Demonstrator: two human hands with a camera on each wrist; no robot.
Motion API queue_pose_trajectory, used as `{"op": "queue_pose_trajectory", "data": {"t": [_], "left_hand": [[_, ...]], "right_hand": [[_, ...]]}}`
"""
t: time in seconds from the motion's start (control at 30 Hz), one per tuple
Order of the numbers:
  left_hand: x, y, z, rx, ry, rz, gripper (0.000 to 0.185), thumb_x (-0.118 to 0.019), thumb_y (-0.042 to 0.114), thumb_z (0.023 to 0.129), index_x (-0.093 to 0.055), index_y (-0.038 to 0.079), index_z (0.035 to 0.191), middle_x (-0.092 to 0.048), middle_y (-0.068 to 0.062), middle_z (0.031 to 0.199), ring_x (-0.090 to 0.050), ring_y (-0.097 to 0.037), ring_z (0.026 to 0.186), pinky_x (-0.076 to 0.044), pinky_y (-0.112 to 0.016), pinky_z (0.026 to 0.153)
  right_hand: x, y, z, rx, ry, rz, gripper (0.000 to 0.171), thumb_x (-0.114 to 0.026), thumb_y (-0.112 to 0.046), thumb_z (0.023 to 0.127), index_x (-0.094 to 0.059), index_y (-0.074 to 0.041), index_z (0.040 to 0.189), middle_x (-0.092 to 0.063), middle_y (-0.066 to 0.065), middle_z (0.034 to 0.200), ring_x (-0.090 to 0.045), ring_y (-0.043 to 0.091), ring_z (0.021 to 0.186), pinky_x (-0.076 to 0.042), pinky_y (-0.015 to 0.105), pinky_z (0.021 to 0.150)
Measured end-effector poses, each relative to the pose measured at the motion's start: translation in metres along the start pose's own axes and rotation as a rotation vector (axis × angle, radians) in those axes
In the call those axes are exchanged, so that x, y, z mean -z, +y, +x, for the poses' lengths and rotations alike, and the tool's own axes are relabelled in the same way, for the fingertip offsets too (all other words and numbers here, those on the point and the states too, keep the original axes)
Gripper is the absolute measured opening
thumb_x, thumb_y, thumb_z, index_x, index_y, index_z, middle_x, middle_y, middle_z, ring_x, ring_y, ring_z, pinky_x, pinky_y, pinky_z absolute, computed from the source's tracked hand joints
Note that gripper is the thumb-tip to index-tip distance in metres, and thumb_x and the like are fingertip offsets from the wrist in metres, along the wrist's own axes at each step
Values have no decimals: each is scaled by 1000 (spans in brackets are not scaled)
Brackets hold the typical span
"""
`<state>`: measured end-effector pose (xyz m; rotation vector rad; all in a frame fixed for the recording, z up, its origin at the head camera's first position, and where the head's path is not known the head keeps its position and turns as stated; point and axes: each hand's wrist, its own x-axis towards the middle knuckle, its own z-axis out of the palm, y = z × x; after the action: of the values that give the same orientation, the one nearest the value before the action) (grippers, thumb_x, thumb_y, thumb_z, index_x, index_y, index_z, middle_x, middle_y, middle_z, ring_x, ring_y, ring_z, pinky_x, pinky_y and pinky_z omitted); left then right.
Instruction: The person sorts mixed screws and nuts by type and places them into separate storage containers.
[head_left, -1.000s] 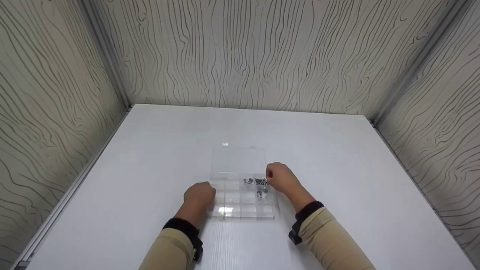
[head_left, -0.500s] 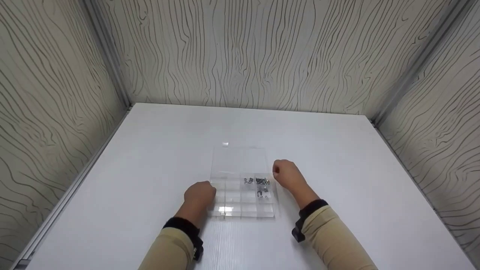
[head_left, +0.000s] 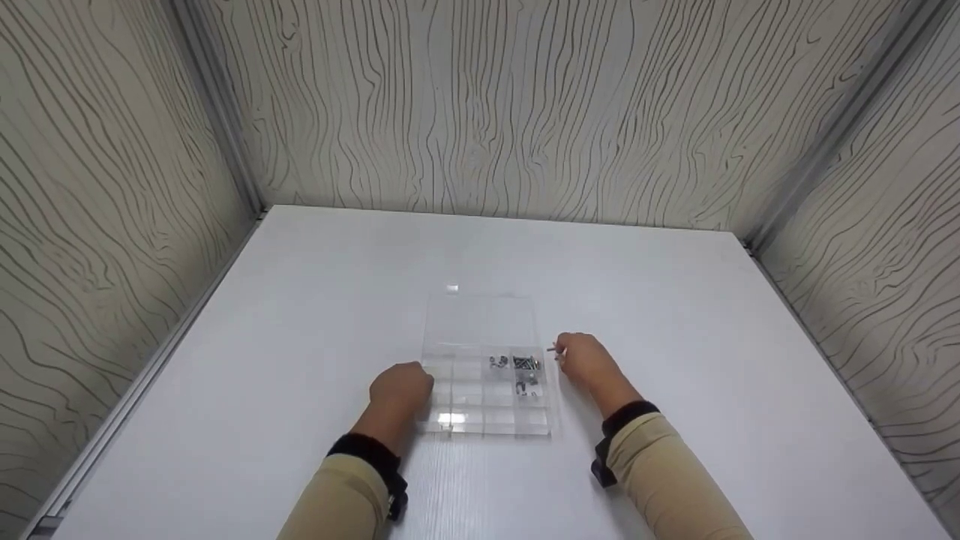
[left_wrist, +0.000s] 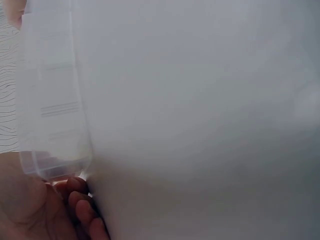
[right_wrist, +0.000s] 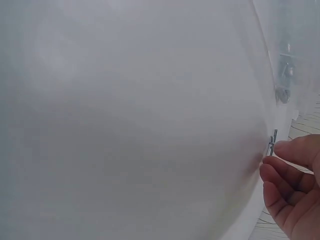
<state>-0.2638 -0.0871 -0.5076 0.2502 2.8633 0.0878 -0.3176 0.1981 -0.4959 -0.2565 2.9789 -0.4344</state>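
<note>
A clear plastic compartment box (head_left: 499,418) lies on the table with its lid (head_left: 480,319) folded back. My left hand (head_left: 401,386) grips the box's left side; in the left wrist view its fingers (left_wrist: 86,212) curl by the box's end. Just right of the box, my right hand (head_left: 589,360) pinches small metal screws (right_wrist: 272,141) between thumb and fingertips. They look like more than one, but overlap. More screws (head_left: 526,363) fill the back right compartment. Small metal pieces (head_left: 498,362) lie in the compartment left of it, and others (head_left: 526,387) in the one in front.
The box stands on a white table (head_left: 645,292). A wood-grain patterned wall (head_left: 480,112) rises behind it, with similar panels at left and right. Metal rails run along the table's sides.
My right hand has moved away from the back right compartment to the right and slightly down. Screws now show at its fingertips. My left hand stays in place.
</note>
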Motion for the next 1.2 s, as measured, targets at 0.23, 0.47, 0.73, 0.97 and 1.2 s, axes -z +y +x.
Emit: {"op": "queue_pose_trajectory", "data": {"t": [0.23,0.47,0.73,0.97,1.2], "left_hand": [[0,0,-1,21,26,-51,8,-59,3,75,-63,9,78,-61,-5,91,-55,-21,78,-50,-36,66],[2,2,-2,46,15,-137,15,-53,12,87,-65,6,81,-63,-8,94,-56,-20,82,-51,-37,67],[0,2,1,112,42,-259,27,-45,19,91,-66,3,93,-64,-10,99,-59,-24,89,-51,-38,70],[-1,2,2,148,41,-294,27,-43,20,90,-65,4,85,-63,-9,88,-57,-22,80,-50,-38,67],[1,1,0,98,35,-227,12,-54,12,82,-63,6,80,-62,-8,88,-55,-21,77,-50,-37,65]], "right_hand": [[-4,0,1,9,2,-32,9,-61,0,80,-61,-6,86,-62,12,92,-58,29,92,-48,40,82],[-11,0,0,15,23,-71,3,-61,-6,84,-58,-6,85,-57,7,80,-56,24,80,-48,36,73],[-13,-2,0,7,-5,-86,6,-58,-1,82,-56,-6,82,-56,7,78,-55,23,78,-49,36,72],[-9,-1,0,-16,0,-54,4,-60,-2,81,-57,-5,80,-56,6,77,-56,24,78,-48,37,73],[4,-14,-1,31,71,18,6,-63,-4,78,-57,-6,79,-56,5,76,-54,22,74,-48,36,69]]}}
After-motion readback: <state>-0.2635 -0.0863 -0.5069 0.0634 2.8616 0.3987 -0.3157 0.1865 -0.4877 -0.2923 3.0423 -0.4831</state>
